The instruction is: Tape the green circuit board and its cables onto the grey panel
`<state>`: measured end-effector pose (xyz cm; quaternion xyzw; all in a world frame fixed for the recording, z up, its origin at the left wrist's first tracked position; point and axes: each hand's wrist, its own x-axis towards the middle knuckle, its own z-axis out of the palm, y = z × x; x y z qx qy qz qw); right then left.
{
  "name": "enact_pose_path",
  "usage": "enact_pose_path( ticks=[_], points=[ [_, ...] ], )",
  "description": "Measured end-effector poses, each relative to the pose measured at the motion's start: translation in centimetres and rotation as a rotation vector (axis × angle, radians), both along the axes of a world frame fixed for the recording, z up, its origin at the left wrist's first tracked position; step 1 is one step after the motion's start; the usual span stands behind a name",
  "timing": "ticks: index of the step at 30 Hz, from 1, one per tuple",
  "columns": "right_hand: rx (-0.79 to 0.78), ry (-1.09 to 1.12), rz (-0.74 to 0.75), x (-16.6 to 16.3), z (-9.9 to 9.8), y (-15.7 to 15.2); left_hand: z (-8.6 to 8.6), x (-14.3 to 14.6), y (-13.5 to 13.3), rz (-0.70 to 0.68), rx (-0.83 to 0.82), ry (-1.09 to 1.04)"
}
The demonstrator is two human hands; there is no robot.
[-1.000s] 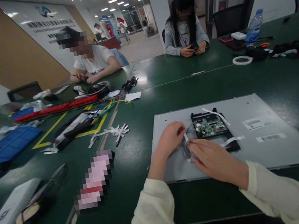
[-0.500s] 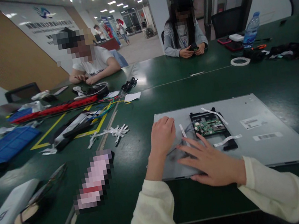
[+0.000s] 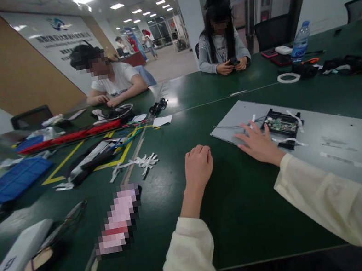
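Note:
My right hand (image 3: 258, 143) lies spread on a flat grey metal panel (image 3: 349, 138), its fingers over the left part near a strip of white tape. Beside the fingers, a black bracket with a green circuit board (image 3: 279, 124) is fixed to the panel, with white tape strips (image 3: 289, 142) across it. A thin grey cable (image 3: 230, 126) runs from the board towards the panel's left corner. On the table to the left, apart from the panel, my left hand (image 3: 198, 166) is curled into a fist; whatever it may hold is hidden.
Left of me, a phone (image 3: 120, 218), torn white tape strips (image 3: 145, 162), a white device (image 3: 12, 263) and a blue tray (image 3: 11, 179) lie on the green table (image 3: 247, 231). A tape roll (image 3: 288, 78) and water bottle (image 3: 300, 42) stand far right. Two people sit opposite.
The panel has turned and slid away to the right, with my right hand moving along on it. My left hand stays curled in nearly the same place, now off the panel.

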<state>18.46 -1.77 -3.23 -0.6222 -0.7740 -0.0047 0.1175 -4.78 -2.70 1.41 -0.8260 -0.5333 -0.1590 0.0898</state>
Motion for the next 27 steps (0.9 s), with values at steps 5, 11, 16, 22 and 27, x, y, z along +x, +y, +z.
enact_pose_path(
  ticks=[5,11,16,22,27],
  points=[
    [0.033,-0.031,-0.206,4.2,-1.3,2.2,-0.1,0.0,0.0,-0.015,-0.034,-0.025],
    [0.081,-0.033,-0.369,9.5,-2.7,4.0,-0.4,0.1,-0.1,-0.017,-0.062,-0.029],
    [0.16,-0.04,-0.456,13.9,-3.4,5.4,-0.5,0.1,-0.1,-0.031,-0.069,-0.003],
    [0.162,-0.094,-0.429,15.8,-2.8,4.2,-0.5,0.3,-0.2,-0.037,-0.074,0.021],
    [0.193,-0.159,-0.368,16.2,-3.1,1.3,-0.7,0.5,-0.2,-0.086,-0.08,0.042]
  ],
)
